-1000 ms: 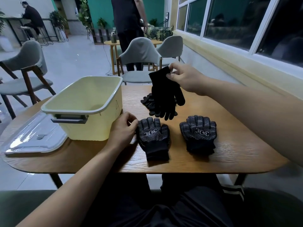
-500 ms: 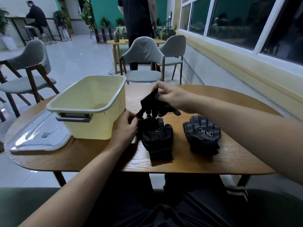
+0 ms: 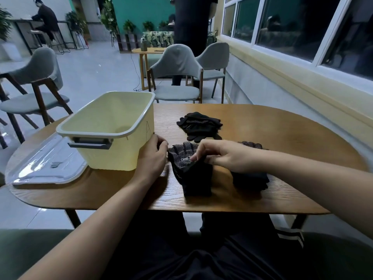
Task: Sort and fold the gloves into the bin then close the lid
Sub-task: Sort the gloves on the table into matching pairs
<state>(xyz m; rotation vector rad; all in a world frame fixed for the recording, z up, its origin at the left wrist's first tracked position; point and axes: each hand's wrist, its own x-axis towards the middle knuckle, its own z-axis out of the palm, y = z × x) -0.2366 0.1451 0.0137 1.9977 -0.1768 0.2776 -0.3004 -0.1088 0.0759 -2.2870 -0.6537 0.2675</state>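
Observation:
A pale yellow bin (image 3: 107,126) stands open on the left of the wooden table (image 3: 282,134). Its clear lid (image 3: 48,162) lies flat beside it, further left. A black dotted glove (image 3: 191,174) lies near the front edge. My left hand (image 3: 153,156) pinches its left edge with curled fingers. My right hand (image 3: 222,156) pinches a black glove down onto that same glove. Another dark glove (image 3: 250,178) lies to the right, partly hidden by my right forearm. A loose heap of black gloves (image 3: 199,126) sits further back.
Grey chairs (image 3: 177,77) stand beyond the table and to the left. A person in dark clothes stands behind the far chairs; another sits at a counter at the far left. A windowed wall runs along the right. My dark-clothed lap is under the table's front edge.
My right hand has brought the lifted black glove down from mid-air onto the near left dotted glove. My left hand has stayed at that glove's left edge.

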